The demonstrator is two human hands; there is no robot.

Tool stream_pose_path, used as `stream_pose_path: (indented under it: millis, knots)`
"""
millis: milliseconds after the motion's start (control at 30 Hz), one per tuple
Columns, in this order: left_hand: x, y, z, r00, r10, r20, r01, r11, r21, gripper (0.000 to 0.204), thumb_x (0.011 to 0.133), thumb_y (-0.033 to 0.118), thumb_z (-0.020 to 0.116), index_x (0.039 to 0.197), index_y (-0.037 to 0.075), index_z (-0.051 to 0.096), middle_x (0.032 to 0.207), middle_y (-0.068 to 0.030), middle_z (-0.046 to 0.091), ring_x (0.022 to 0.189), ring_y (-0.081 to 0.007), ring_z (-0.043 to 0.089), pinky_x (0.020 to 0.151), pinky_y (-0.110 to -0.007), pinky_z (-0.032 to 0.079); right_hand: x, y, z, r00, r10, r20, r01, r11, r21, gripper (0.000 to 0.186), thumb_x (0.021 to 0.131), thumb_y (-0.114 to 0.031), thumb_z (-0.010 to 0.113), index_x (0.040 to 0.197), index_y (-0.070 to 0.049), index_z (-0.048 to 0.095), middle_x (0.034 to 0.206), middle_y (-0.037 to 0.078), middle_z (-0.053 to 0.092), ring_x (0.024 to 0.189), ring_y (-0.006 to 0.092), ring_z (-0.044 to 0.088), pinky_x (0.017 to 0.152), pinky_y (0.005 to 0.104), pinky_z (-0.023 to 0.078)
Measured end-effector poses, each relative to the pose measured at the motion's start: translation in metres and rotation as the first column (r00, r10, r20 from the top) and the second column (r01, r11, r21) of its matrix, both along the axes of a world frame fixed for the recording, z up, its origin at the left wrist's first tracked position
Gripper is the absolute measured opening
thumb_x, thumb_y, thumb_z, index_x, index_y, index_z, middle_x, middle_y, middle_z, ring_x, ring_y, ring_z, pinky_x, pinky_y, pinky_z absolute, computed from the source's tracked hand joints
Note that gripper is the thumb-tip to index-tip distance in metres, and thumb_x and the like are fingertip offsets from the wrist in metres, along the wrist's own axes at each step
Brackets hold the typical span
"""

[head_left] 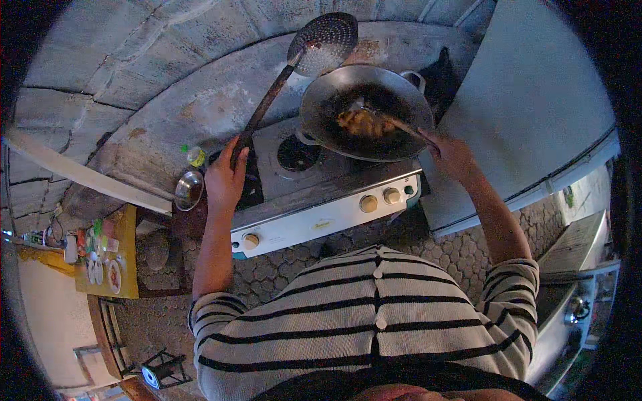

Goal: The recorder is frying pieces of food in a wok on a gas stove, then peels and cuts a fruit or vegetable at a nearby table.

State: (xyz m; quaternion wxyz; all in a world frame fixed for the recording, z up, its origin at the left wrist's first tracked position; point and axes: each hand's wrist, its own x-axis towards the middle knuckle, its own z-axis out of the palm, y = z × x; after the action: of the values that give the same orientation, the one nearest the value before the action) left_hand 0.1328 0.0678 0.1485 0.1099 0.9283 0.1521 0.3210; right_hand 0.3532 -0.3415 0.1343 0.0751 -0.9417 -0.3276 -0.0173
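My left hand [226, 179] is closed round the long dark handle of a perforated skimmer [324, 41]. Its round head is raised beyond the far rim of the wok, with nothing clearly visible in it. A dark metal wok [318, 127] with loop handles sits on the right side of the stove [334, 217]. Browned pieces of food [361, 124] lie at its bottom. At the wok's right rim, my right hand [452, 157] grips the wooden handle of a turner [409, 129]. The turner's tip is down among the food and partly hidden by it.
Left of the wok is a bare burner [298, 154]. A metal bowl [189, 189] and a small yellow-green container [196, 156] stand beyond my left wrist. A pale panel [528, 100] rises at right. Plates and packages crowd a yellow table [127, 271] at far left.
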Motion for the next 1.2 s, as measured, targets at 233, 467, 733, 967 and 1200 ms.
stream_pose_path:
  millis: [233, 467, 733, 967, 1200]
  knots:
    - [0.000, -0.006, 0.006, 0.998, 0.016, -0.068, -0.019, 0.999, -0.046, 0.041, 0.089, 0.038, 0.051, 0.120, 0.011, 0.054, 0.069, -0.0199, 0.060, 0.053, -0.0323, 0.058, 0.052, -0.041, 0.045, 0.009, -0.007, -0.008, 0.991, 0.110, 0.080, -0.116, 0.991, 0.068, 0.049, 0.084, -0.015, 0.055, 0.131, -0.021, 0.043, 0.101, 0.019, 0.060, 0.090, 0.0364, 0.059, 0.079, 0.0441, 0.047]
    - [0.002, 0.001, -0.004, 1.000, -0.019, 0.004, 0.019, 1.000, -0.020, 0.039, 0.089, 0.037, 0.051, 0.118, 0.011, 0.055, 0.074, -0.0215, 0.061, 0.057, -0.0324, 0.060, 0.053, -0.040, 0.046, 0.016, -0.013, -0.009, 0.994, 0.112, -0.012, -0.112, 0.994, 0.014, 0.049, 0.084, -0.014, 0.056, 0.131, -0.021, 0.044, 0.099, 0.018, 0.061, 0.088, 0.0354, 0.059, 0.078, 0.0432, 0.047]
    - [0.005, 0.002, -0.005, 0.999, -0.020, 0.027, 0.019, 0.999, 0.035, 0.038, 0.089, 0.037, 0.052, 0.117, 0.012, 0.056, 0.065, -0.0181, 0.060, 0.057, -0.0323, 0.060, 0.052, -0.040, 0.046, 0.014, -0.027, 0.002, 0.991, 0.113, 0.075, -0.116, 0.992, 0.038, 0.049, 0.083, -0.016, 0.057, 0.130, -0.022, 0.044, 0.102, 0.015, 0.061, 0.088, 0.0342, 0.060, 0.077, 0.0415, 0.048]
    - [0.016, -0.007, 0.009, 0.995, -0.036, -0.097, 0.048, 0.991, 0.128, 0.038, 0.088, 0.036, 0.051, 0.119, 0.015, 0.054, 0.080, -0.0155, 0.064, 0.069, -0.0332, 0.063, 0.060, -0.042, 0.049, 0.046, -0.086, 0.012, 0.987, -0.002, 0.163, -0.005, 0.999, 0.043, 0.040, 0.085, -0.020, 0.055, 0.124, -0.019, 0.049, 0.097, 0.014, 0.062, 0.080, 0.0292, 0.062, 0.070, 0.0397, 0.048]
    - [0.042, -0.019, 0.024, 0.960, -0.045, -0.275, 0.115, 0.963, 0.243, 0.037, 0.089, 0.038, 0.047, 0.121, 0.021, 0.053, 0.080, -0.0145, 0.065, 0.071, -0.0337, 0.063, 0.062, -0.044, 0.051, 0.053, -0.084, 0.055, 0.973, -0.096, -0.211, 0.138, 0.971, 0.195, 0.039, 0.086, -0.019, 0.054, 0.124, -0.012, 0.047, 0.079, 0.012, 0.059, 0.066, 0.0179, 0.054, 0.063, 0.0336, 0.045]
